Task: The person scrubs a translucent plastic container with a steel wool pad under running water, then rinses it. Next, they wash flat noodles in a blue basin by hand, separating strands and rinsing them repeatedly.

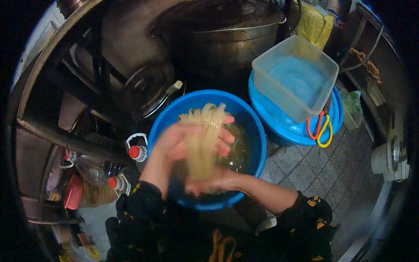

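Note:
A bundle of flat, glossy, translucent strips (206, 140), much like wide noodles, hangs over my left hand (178, 139). Fingers of that hand show behind the strips on their right side. Lower down, my right hand (212, 183) is cupped under the bundle's bottom end; it is blurred. Both hands are above a round blue plastic basin (216, 93). Inside it, cloudy liquid (237, 157) with wet, shiny shapes shows right of the bundle. The hands and strips hide the rest of the basin's contents.
A translucent plastic box (281, 86) rests on a blue lid (278, 129), beside scissors with red and yellow handles (324, 131). Behind stands a large metal pot (242, 44). Plastic bottles with red caps (134, 151) are at the left. Woven matting (304, 170) covers the floor at right.

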{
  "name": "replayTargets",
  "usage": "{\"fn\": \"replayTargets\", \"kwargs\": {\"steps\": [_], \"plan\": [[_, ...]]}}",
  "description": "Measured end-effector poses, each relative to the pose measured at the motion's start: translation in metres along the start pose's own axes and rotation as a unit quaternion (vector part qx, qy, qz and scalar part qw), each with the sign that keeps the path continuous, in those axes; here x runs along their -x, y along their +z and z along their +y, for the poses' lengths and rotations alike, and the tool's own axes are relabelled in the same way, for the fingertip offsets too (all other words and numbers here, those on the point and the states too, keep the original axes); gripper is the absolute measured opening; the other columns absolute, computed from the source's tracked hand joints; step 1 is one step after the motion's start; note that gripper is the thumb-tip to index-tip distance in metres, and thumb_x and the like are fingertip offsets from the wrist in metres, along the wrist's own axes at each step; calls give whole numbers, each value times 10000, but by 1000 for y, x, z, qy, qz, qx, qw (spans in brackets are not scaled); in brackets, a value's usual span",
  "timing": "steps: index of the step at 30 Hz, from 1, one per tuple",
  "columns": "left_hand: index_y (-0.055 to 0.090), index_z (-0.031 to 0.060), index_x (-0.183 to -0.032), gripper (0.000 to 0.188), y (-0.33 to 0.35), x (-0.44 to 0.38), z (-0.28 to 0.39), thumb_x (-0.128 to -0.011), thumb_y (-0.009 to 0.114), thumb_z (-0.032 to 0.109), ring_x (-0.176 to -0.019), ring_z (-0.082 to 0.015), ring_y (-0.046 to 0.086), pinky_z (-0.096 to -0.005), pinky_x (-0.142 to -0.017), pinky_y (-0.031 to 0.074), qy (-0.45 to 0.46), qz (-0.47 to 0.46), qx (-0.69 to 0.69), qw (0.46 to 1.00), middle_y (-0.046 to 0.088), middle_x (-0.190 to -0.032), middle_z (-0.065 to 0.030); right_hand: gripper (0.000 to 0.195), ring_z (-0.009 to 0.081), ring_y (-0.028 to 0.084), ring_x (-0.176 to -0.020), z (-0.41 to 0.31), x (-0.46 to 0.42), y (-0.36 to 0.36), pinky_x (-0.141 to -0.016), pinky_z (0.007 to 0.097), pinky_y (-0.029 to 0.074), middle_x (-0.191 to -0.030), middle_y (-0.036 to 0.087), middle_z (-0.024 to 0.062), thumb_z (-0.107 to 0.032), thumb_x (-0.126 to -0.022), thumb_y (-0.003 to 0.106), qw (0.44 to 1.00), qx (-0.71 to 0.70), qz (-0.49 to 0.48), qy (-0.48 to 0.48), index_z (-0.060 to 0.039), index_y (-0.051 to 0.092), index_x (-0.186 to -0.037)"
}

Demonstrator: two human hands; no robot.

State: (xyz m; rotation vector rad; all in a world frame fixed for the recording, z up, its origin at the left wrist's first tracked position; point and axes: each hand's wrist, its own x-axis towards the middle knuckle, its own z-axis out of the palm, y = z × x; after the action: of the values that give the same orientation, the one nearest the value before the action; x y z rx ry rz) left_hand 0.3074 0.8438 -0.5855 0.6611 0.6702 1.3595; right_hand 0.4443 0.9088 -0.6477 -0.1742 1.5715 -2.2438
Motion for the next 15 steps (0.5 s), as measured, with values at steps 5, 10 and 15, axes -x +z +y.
{"fn": "replayTargets", "kwargs": {"steps": [5,10,15], "plan": [[409,-39,-1233,535,3,2,3,-763,593,138,-768,-185,569,-297,-716,440,-31,16,-122,992,586,-892,-104,392,133,569,-759,24,-7,-22,-670,244,450,-849,585,69,-377,-786,618,988,128,78,-27,-23,540,-935],[456,-40,-1190,514,17,7,-1,-749,606,175,-564,-139,496,-280,-548,413,102,167,-123,973,539,-673,-74,417,134,544,-747,-5,8,-47,-667,270,436,-799,591,47,-350,-746,671,963,212,150,-65,-14,552,-962],[501,-25,-1069,348,11,-6,0,-783,507,174,-470,-131,407,-289,-512,370,169,179,27,969,473,-573,-20,423,113,515,-905,-12,8,-40,-808,266,420,-997,564,51,-191,-789,639,983,136,120,35,3,481,-1130]]}}
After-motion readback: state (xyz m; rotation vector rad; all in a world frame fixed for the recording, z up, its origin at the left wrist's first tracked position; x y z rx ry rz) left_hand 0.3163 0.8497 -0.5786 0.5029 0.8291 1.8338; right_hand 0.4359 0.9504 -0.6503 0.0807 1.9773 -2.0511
